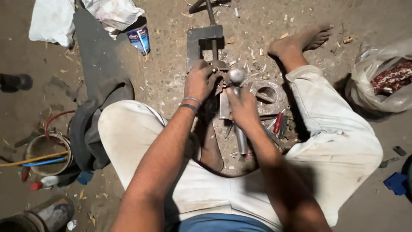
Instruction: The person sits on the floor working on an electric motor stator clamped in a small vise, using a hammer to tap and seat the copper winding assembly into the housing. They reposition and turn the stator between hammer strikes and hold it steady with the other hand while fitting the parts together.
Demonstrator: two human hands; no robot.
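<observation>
I sit on a dirt floor with a metal clamp frame (198, 41) standing in front of me, its screw rod (211, 17) running up and away. My left hand (200, 81) grips a small workpiece at the clamp's base; the piece itself is hidden under the fingers. My right hand (243, 107) is closed around the handle of a hammer, whose rounded steel head (236, 76) sits just beside the left hand's fingers. A bracelet circles my left wrist.
A ring-shaped metal block (268, 93) and red-handled tools (279, 123) lie by my right knee. My bare foot (300, 41) rests beyond. A plastic bag (382, 81) sits right, a bucket (45, 148) with rods left, a dark cloth (96, 77) and white sacks (53, 19) upper left.
</observation>
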